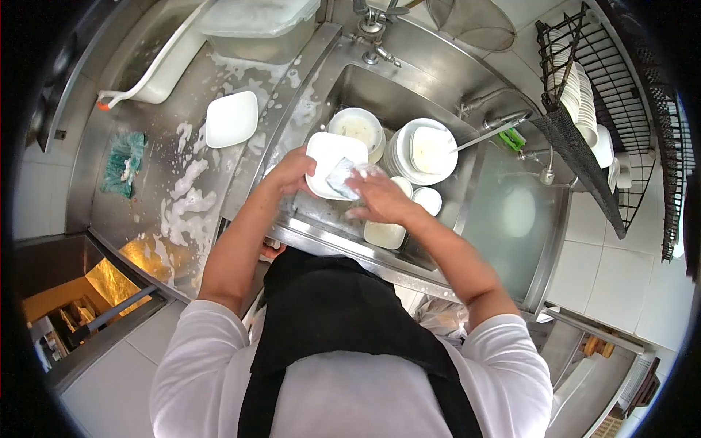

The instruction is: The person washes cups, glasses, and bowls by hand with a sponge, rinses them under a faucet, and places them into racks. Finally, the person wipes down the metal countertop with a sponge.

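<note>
My left hand (292, 171) grips the left rim of a square white dish (326, 152), held tilted above the left sink basin. In my right hand (378, 196) is a pale, soapy scrubbing cloth or sponge (342, 179), pressed against the dish's inner face; the hand is slightly blurred. Below in the basin sit a round white bowl (358, 123), a stack of white plates and bowls (429, 175) with a square dish on top, and several small dishes (385, 235) near the front wall.
Another square white dish (232, 120) lies on the foamy steel counter (161, 168), near a green scouring pad (124, 162). Cloudy water fills the right basin (504, 226). A tap (372, 29) stands behind. A black wire rack (621, 80) with stacked dishes hangs at right.
</note>
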`<state>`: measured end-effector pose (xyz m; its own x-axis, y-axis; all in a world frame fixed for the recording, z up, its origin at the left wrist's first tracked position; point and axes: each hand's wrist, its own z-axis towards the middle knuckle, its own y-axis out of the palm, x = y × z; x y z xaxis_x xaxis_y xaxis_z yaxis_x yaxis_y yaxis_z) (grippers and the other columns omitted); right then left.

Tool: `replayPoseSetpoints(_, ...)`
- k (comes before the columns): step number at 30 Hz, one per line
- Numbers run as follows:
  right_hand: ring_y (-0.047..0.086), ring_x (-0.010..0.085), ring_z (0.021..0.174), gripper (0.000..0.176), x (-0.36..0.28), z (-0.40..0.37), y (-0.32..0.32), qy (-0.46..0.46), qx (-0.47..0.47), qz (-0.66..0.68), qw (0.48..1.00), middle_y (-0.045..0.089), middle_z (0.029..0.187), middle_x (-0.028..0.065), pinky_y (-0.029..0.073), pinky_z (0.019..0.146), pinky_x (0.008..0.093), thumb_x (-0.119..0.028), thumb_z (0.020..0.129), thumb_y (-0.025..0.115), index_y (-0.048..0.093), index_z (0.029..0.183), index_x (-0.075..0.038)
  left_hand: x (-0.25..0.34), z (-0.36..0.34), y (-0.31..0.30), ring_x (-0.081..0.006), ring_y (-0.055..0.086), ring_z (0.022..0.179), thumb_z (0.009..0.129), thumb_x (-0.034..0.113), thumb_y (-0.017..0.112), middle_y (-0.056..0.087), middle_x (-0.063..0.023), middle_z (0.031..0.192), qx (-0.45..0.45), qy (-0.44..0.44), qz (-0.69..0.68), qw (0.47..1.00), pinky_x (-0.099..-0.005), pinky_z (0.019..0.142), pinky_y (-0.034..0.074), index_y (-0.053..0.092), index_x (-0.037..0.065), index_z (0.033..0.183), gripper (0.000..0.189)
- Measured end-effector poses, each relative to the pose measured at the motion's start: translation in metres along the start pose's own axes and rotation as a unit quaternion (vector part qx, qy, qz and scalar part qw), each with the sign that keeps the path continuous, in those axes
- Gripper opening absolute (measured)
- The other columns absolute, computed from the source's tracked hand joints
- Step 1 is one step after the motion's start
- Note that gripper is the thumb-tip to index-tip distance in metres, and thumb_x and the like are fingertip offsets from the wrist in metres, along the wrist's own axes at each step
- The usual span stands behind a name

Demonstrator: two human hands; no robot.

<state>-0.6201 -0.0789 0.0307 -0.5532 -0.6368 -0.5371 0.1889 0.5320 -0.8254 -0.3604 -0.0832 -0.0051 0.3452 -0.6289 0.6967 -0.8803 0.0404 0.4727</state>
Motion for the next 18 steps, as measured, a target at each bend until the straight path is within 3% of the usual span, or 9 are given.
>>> replayPoseSetpoints(2,0.041,0.0410,0.134,0.053,0.016,0.001,0.003,-0.049,0.059,-0.191,0.978,0.043,0.143,0.0275,0.029,0.115,0.0486,-0.021,0.087,0.057,0.048,0.135,-0.004,-0.004,0.001,-0.011,-0.0334,0.069,0.091,0.059,-0.001,0.048,0.062,-0.0199,0.110,-0.016,-0.056,0.010,0.998,-0.0460,0.077,0.061,0.048,-0.008,0.126,0.068)
replayPoseSetpoints(3,0.047,0.0399,0.129,0.050,0.007,0.005,-0.008,-0.056,0.077,-0.154,0.983,0.050,0.138,0.0245,0.035,0.110,0.0472,-0.010,0.083,0.059,0.052,0.132,-0.008,-0.008,0.003,-0.015,-0.0323,0.069,0.090,0.062,0.004,0.051,0.064,-0.0198,0.109,-0.034,-0.064,0.023,0.997,-0.0414,0.079,0.059,0.049,-0.011,0.124,0.064)
replayPoseSetpoints(8,0.055,0.0379,0.116,0.048,-0.043,0.015,-0.037,-0.139,-0.047,-0.066,0.987,0.060,0.122,0.0178,0.047,0.097,0.0446,-0.006,0.073,0.067,0.060,0.119,-0.015,-0.015,0.016,-0.024,-0.0336,0.066,0.098,0.069,0.016,0.057,0.063,-0.0199,0.116,-0.106,-0.145,-0.094,0.979,-0.0443,0.089,0.054,0.054,-0.007,0.123,0.059)
replayPoseSetpoints(10,0.059,0.0361,0.111,0.046,-0.056,0.018,-0.053,-0.056,-0.073,0.020,0.996,0.062,0.116,0.0178,0.048,0.095,0.0451,-0.009,0.071,0.070,0.063,0.116,-0.012,-0.013,0.016,-0.016,-0.0319,0.065,0.103,0.074,0.019,0.057,0.063,-0.0201,0.119,-0.122,-0.149,-0.105,0.976,-0.0419,0.096,0.051,0.056,-0.006,0.123,0.055)
replayPoseSetpoints(12,0.065,0.0301,0.102,0.051,-0.037,0.022,-0.046,0.016,-0.006,0.202,0.979,0.067,0.111,0.0170,0.050,0.092,0.0396,-0.014,0.068,0.074,0.063,0.118,-0.007,-0.011,0.011,0.016,-0.0295,0.063,0.111,0.089,0.030,0.050,0.063,-0.0200,0.122,-0.185,-0.029,-0.271,0.944,-0.0443,0.100,0.049,0.056,-0.003,0.126,0.050)
replayPoseSetpoints(14,0.066,0.0257,0.102,0.049,-0.024,0.023,-0.052,0.008,0.059,0.377,0.924,0.068,0.110,0.0137,0.052,0.091,0.0378,-0.019,0.076,0.075,0.061,0.121,-0.004,-0.018,0.013,0.033,-0.0307,0.057,0.121,0.099,0.047,0.038,0.058,-0.0187,0.131,-0.079,-0.005,-0.343,0.936,-0.0449,0.108,0.041,0.050,0.000,0.136,0.061)
replayPoseSetpoints(15,0.066,0.0257,0.102,0.049,-0.020,0.024,-0.048,0.007,0.062,0.377,0.924,0.068,0.110,0.0137,0.052,0.091,0.0378,-0.019,0.076,0.075,0.061,0.121,-0.004,-0.023,0.017,0.042,-0.0321,0.055,0.124,0.100,0.050,0.040,0.055,-0.0156,0.137,-0.077,0.094,-0.335,0.934,-0.0471,0.111,0.038,0.044,0.002,0.141,0.063)
replayPoseSetpoints(17,0.065,0.0225,0.102,0.046,-0.005,0.027,-0.036,0.127,0.245,0.657,0.701,0.068,0.109,0.0119,0.054,0.089,0.0375,-0.030,0.089,0.068,0.059,0.122,0.000,-0.028,0.010,0.050,-0.0314,0.054,0.125,0.100,0.045,0.042,0.053,-0.0145,0.139,-0.076,0.103,-0.319,0.939,-0.0473,0.111,0.037,0.042,0.002,0.143,0.060)
replayPoseSetpoints(18,0.065,0.0225,0.102,0.046,0.005,0.027,-0.032,0.126,0.253,0.656,0.700,0.068,0.109,0.0119,0.054,0.089,0.0375,-0.030,0.089,0.068,0.059,0.122,0.000,-0.031,0.008,0.056,-0.0306,0.053,0.126,0.101,0.040,0.044,0.052,-0.0135,0.140,-0.074,0.110,-0.307,0.942,-0.0475,0.112,0.036,0.039,0.002,0.144,0.058)
